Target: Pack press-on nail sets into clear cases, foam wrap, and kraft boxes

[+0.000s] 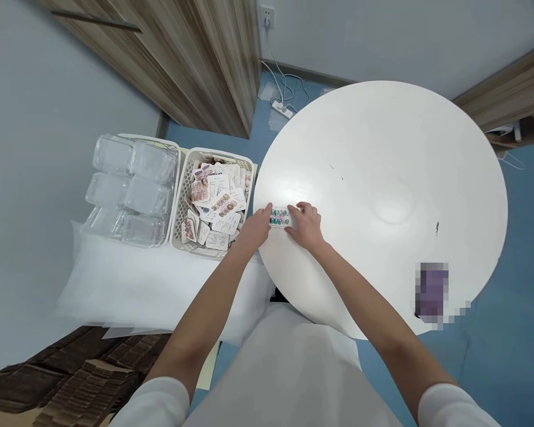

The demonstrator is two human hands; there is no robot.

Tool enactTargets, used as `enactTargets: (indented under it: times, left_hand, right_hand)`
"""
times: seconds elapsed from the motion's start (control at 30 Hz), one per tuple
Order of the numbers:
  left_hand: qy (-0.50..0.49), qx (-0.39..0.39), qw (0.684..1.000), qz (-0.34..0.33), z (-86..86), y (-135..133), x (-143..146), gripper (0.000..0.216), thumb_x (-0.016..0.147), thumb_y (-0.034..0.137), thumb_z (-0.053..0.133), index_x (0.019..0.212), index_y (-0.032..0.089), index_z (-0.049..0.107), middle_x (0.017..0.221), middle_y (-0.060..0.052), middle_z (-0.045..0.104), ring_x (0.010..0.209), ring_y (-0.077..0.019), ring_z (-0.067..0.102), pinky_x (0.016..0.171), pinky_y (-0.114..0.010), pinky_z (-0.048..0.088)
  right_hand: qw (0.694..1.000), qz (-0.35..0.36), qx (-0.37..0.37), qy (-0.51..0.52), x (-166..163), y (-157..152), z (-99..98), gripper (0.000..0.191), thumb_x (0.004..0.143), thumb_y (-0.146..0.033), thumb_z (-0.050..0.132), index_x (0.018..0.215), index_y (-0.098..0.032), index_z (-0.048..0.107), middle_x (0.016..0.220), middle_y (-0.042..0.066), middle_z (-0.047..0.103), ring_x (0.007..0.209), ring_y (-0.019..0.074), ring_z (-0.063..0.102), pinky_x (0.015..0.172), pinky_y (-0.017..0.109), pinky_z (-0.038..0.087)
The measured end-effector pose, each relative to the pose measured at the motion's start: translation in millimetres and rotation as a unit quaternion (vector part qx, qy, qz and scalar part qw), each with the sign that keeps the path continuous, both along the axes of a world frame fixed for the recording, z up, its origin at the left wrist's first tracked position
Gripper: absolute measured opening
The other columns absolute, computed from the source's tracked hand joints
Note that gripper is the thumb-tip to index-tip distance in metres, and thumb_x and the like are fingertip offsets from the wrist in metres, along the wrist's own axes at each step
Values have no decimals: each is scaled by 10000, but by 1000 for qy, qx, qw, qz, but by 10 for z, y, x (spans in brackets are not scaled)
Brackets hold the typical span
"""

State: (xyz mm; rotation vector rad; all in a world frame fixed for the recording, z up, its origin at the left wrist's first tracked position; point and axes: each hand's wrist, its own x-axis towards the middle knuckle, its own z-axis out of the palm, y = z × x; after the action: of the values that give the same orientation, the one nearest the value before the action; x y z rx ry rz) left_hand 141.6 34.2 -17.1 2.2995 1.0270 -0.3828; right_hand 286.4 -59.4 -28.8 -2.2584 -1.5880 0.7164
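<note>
A small white card of what look like press-on nails (279, 217), with two rows of shiny teal and pink ovals, is at the left edge of the round white table (360, 148). My left hand (258, 226) grips its left end, the thumb along the edge. At the opposite end, the thumb and fingers of my right hand (308, 226) are curled round the card's right edge. Just left of my left hand is a white basket (178, 234) heaped with similar cards (225, 204), some face up and others showing printed backs.
Another white basket (171, 237) holds several clear plastic boxes (149, 198). White sheeting (160, 284) lies in front of both baskets. Brown cardboard (89, 385) is stacked lower left. A pixelated purple item (432, 290) lies on the table's near right. A power strip (282, 110) is on the floor behind.
</note>
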Motion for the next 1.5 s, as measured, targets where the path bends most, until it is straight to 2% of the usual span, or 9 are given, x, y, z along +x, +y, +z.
enactTargets:
  times: [0.2,0.33,0.4,0.53,0.6,0.7,0.9,1.17,1.5]
  left_hand:
    - [6,0,1000,18,9,-40,-10,634,777,148,441,1355,171,181,953,-101,528,870,-222,546,689,-273,403]
    - [-28,-2,998,55,37,-110,-47,693,733,130,477,1357,161,177,1020,-113,492,901,-229,526,716,-297,421]
    - [-70,-9,992,105,48,-186,-78,690,721,137,490,1348,154,204,1085,-123,461,948,-232,508,766,-321,427]
    - [-167,-84,956,228,35,-355,-114,622,738,170,473,1323,171,261,1224,-119,391,1055,-207,462,825,-317,440]
    - [-198,-118,935,270,13,-407,-109,608,735,160,465,1314,175,280,1254,-110,385,1100,-192,439,854,-304,434]
    - [-224,-144,916,300,-27,-427,-91,612,719,137,466,1308,167,302,1265,-105,405,1142,-186,414,913,-305,401]
    - [-240,-160,905,312,-76,-372,-90,618,694,113,483,1293,178,344,1283,-93,431,1146,-204,429,947,-348,373]
    - [-241,-159,907,308,-56,-374,-86,610,709,124,465,1303,183,335,1309,-69,413,1167,-186,415,966,-312,355]
    - [-264,-152,899,315,-155,-374,-122,599,710,127,472,1294,187,355,1307,-73,413,1147,-194,434,957,-320,365]
  right_hand:
    - [999,-23,-42,6,-101,-22,-18,626,730,-303,548,1295,-281,278,1075,114,377,964,288,383,766,436,356]
    - [992,-77,-11,98,-107,-107,11,634,701,-289,561,1284,-283,312,1083,94,411,1006,275,406,819,451,379]
    - [974,-127,5,189,-126,-166,35,614,705,-274,537,1278,-277,318,1117,83,430,1014,243,437,839,427,404]
    - [909,-204,16,362,-209,-252,63,652,704,-184,464,1309,-274,237,1229,77,428,1066,195,472,869,388,426]
    - [888,-212,17,407,-251,-259,68,696,690,-140,436,1325,-279,186,1285,77,397,1122,190,451,892,390,418]
    - [869,-220,13,443,-287,-231,82,723,669,-122,431,1327,-269,169,1322,78,370,1172,189,417,928,394,398]
    - [831,-260,10,491,-291,-174,131,739,629,-104,469,1311,-251,225,1325,72,378,1200,202,388,976,414,350]
    - [805,-289,26,518,-311,-180,151,750,595,-104,509,1285,-293,287,1309,24,400,1195,183,390,1003,382,312]
    - [813,-295,25,501,-311,-198,178,748,595,-139,547,1284,-292,298,1310,27,402,1173,189,402,982,386,324]
